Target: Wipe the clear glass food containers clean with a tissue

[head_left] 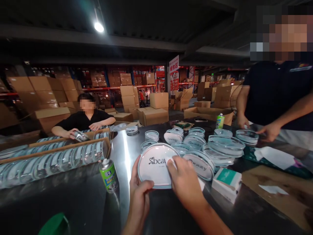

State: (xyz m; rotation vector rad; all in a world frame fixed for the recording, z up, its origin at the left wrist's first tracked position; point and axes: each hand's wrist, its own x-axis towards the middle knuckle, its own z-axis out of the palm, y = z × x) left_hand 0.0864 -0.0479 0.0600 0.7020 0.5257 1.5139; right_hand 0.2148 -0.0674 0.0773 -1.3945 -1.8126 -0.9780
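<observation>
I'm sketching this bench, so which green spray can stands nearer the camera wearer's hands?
The spray can just left of the left hand; the other green can stands much farther back, on the picture's right.

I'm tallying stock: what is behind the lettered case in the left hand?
Behind the held case, more clear-sided cases sit on the tabletop. It and the right hand partly cover the nearest ones; anything wholly hidden there cannot be seen.

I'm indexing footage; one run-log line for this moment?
left hand: holding lettered case | right hand: on case front | spray can: left of case | white box: right of case
</observation>
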